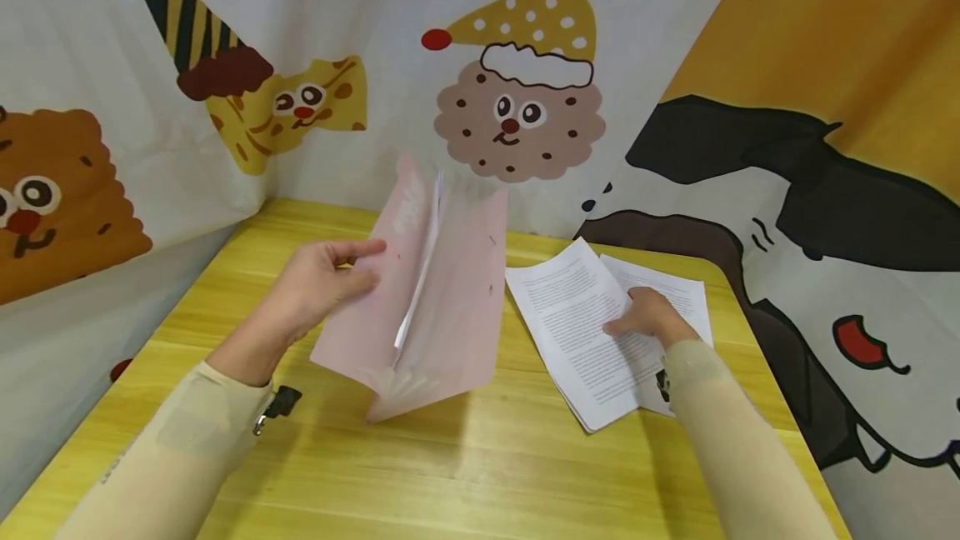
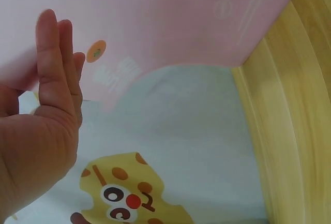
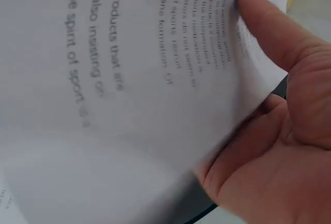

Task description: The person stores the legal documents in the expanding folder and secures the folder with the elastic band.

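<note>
A translucent pink document folder (image 1: 465, 307) stands partly spread over the table, its spine towards me. My left hand (image 1: 315, 283) pinches its left cover between thumb and fingers. White paper (image 1: 411, 308) shows edge-on inside the folder. To the right, my right hand (image 1: 648, 317) grips a stack of printed sheets (image 1: 573, 319), thumb on top and fingers beneath. Another printed sheet (image 1: 688, 298) lies behind that stack, partly covered by it. In the left wrist view an orange sticker (image 2: 96, 51) shows on the folder's cover.
Everything is over a yellow wood-grain table (image 1: 450, 473). A white cloth with cartoon prints (image 1: 517, 115) hangs along the table's back and sides. A small black clip (image 1: 283, 401) hangs at the left sleeve's cuff.
</note>
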A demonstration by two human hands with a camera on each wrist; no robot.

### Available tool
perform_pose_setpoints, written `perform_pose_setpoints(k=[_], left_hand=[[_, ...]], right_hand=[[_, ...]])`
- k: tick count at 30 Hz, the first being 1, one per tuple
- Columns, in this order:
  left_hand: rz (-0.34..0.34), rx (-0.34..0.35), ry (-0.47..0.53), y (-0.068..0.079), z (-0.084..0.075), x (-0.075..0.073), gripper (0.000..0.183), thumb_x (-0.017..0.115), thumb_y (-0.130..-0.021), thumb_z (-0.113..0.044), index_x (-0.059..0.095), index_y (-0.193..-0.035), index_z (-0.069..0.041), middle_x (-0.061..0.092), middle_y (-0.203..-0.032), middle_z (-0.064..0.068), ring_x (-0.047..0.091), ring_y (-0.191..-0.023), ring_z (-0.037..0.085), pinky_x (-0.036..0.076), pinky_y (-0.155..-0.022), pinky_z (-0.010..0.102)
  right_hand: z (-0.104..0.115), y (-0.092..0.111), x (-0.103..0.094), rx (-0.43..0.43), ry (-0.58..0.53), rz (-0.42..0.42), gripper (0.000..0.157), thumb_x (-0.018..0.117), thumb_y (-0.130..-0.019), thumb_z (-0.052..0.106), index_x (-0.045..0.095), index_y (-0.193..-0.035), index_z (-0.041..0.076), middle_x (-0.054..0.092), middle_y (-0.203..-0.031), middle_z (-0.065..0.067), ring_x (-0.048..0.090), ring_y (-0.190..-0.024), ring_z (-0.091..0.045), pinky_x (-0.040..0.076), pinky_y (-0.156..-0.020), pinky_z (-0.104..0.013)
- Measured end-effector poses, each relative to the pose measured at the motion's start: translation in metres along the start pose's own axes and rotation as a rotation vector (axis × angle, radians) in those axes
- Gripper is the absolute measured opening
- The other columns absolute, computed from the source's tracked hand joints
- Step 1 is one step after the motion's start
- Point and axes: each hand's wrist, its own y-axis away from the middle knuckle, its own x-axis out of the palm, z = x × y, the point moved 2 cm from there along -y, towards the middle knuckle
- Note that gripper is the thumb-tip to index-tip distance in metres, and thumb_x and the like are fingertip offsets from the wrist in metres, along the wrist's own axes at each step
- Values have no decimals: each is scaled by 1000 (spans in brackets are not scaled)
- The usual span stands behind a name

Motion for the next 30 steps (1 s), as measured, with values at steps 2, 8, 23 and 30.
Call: perform_pose_setpoints(k=[2, 8, 23, 30], left_hand=[[26, 7, 15, -1, -1, 1, 57, 70, -100, -14, 58, -156, -16, 69, -137, 21, 70, -90, 10, 61, -76, 23], [43, 45, -80, -1, -4, 0, 59, 66, -100, -13, 57, -157, -21, 70, -133, 18, 64, -84, 15, 56, -74, 23], [82, 71, -64, -3, -5, 4, 60, 58, -100, -9, 50, -160, -9, 44, -71, -6, 27, -51, 5, 40, -54, 25], [60, 72, -70, -6, -3, 7, 62, 58, -98, -9, 50, -160, -10, 30, -61, -11, 28, -49, 5, 35, -49, 24]], right_hand=[[-2, 3, -2, -47, -13, -22, 107, 90, -85, 26, 27, -164, -10, 34, -166, -37, 36, -152, -56, 30, -127, -67], [-8, 20, -11, -215, -49, -13, 101, 80, -95, 21, 16, -173, 23, 27, -173, -31, 43, -151, -53, 36, -124, -65], [-18, 99, -47, -209, -650, 5, 61, 63, -109, 33, 44, -163, 12, 66, -144, 5, 77, -102, -16, 65, -80, -29], [17, 140, -95, -262, -921, -147, 68, 71, -104, 31, 43, -165, 20, 77, -117, 23, 81, -86, -13, 66, -69, -30]])
